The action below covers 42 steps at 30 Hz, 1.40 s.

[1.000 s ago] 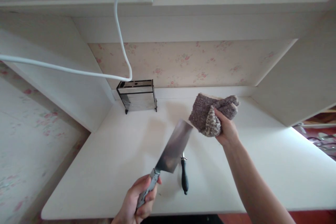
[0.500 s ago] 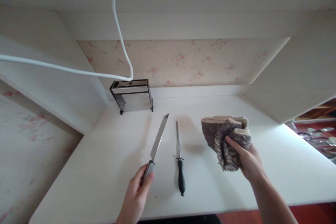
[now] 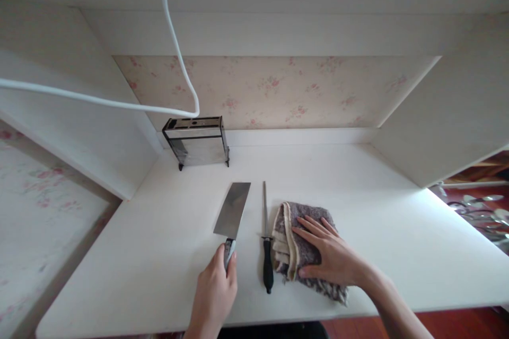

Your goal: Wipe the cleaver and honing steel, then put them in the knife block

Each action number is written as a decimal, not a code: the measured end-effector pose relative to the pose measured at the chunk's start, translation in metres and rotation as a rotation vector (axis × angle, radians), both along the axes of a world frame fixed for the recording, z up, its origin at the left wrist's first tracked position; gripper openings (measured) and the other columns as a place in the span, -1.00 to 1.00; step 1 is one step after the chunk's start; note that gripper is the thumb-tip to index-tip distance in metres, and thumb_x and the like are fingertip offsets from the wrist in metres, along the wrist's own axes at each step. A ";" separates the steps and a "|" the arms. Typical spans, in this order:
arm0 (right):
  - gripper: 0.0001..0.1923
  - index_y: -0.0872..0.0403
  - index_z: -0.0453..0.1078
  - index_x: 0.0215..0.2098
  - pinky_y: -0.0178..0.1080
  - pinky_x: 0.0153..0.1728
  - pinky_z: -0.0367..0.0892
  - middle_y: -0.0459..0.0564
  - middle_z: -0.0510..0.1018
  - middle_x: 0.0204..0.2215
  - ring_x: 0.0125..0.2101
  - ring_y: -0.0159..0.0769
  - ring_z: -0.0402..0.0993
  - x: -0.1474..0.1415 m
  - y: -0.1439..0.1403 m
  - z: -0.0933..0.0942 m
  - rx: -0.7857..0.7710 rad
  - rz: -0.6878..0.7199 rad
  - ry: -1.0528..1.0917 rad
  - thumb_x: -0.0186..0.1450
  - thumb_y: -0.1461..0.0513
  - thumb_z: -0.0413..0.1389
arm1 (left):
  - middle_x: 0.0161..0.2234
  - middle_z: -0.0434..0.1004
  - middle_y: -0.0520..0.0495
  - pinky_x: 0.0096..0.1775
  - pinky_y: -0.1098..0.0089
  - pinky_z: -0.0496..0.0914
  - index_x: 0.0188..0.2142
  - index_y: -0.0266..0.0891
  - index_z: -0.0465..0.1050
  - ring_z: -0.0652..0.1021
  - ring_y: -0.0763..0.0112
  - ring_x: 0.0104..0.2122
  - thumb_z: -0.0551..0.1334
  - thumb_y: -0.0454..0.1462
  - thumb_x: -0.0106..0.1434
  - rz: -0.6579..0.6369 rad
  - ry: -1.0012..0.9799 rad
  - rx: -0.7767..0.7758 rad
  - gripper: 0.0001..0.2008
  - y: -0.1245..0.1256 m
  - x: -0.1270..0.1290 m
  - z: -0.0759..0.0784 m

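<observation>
A steel cleaver (image 3: 233, 209) lies flat on the white counter (image 3: 377, 222), blade pointing away. My left hand (image 3: 214, 292) is wrapped around its handle. Just right of it lies a sharpening steel (image 3: 265, 238) with a black handle, untouched. A folded grey-brown cloth (image 3: 300, 243) rests on the counter right of the steel. My right hand (image 3: 332, 255) lies flat on top of the cloth, fingers spread.
A metal knife holder (image 3: 196, 140) stands at the back left of the counter against the floral wall. A white cable (image 3: 175, 58) hangs across the upper left. White cabinet sides close in left and right; a shelf runs above.
The cleaver went from held up on edge to lying flat on the counter. My right hand brought the cloth down and left, and now presses it flat beside the sharpening steel.
</observation>
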State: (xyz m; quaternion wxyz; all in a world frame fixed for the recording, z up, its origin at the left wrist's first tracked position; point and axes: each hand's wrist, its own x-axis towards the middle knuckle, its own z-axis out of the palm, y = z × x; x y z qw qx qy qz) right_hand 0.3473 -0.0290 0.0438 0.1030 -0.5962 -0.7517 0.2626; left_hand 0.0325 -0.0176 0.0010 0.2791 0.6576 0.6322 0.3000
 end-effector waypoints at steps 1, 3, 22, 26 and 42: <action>-0.18 -0.16 0.10 0.30 0.28 0.24 -0.34 0.05 0.05 0.31 0.30 0.12 -0.12 -0.002 0.000 -0.004 -0.004 0.007 -0.009 0.14 -0.11 0.20 | -0.20 0.62 -0.35 -0.27 0.24 0.40 -0.10 -0.23 0.47 0.62 -0.06 -0.25 0.21 -0.12 0.23 0.000 0.011 0.010 -0.68 0.000 0.000 -0.001; -0.37 -0.17 0.12 0.29 0.28 0.24 -0.39 -0.01 0.01 0.32 0.32 0.04 -0.19 -0.005 -0.001 -0.012 0.018 -0.015 -0.027 0.30 -0.08 0.04 | -0.20 0.62 -0.33 -0.28 0.25 0.42 -0.09 -0.24 0.46 0.63 -0.03 -0.26 0.19 -0.12 0.25 -0.007 0.049 0.033 -0.68 0.001 0.000 -0.005; -0.63 0.00 0.42 -0.18 -0.17 -0.14 0.34 0.02 0.55 -0.18 -0.19 -0.17 0.49 0.038 0.008 -0.015 0.350 -0.526 -0.108 0.33 -0.03 -0.07 | -0.15 0.59 -0.27 -0.35 0.39 0.49 0.04 -0.41 0.30 0.65 0.23 -0.31 -0.02 -0.27 0.38 -0.024 0.532 0.125 -0.68 -0.004 0.018 -0.017; -0.66 -0.01 0.42 -0.27 -0.31 -0.42 0.26 -0.10 0.50 -0.50 -0.50 -0.32 0.41 -0.042 0.010 -0.015 0.204 -0.454 0.185 0.35 -0.04 -0.05 | -0.13 0.57 -0.27 -0.31 0.40 0.48 0.06 -0.40 0.28 0.64 0.25 -0.28 -0.02 -0.30 0.38 -0.037 0.531 0.068 -0.67 -0.004 0.020 -0.012; -0.66 -0.02 0.38 -0.16 -0.28 -0.43 0.12 0.00 0.56 -0.46 -0.40 -0.15 0.52 -0.117 0.047 -0.011 -0.029 -0.279 -0.162 0.35 -0.03 -0.08 | -0.02 0.47 -0.31 -0.24 0.44 0.44 0.14 -0.43 0.22 0.60 0.30 -0.18 -0.02 -0.41 0.32 -0.074 0.568 0.003 -0.60 -0.021 0.024 -0.009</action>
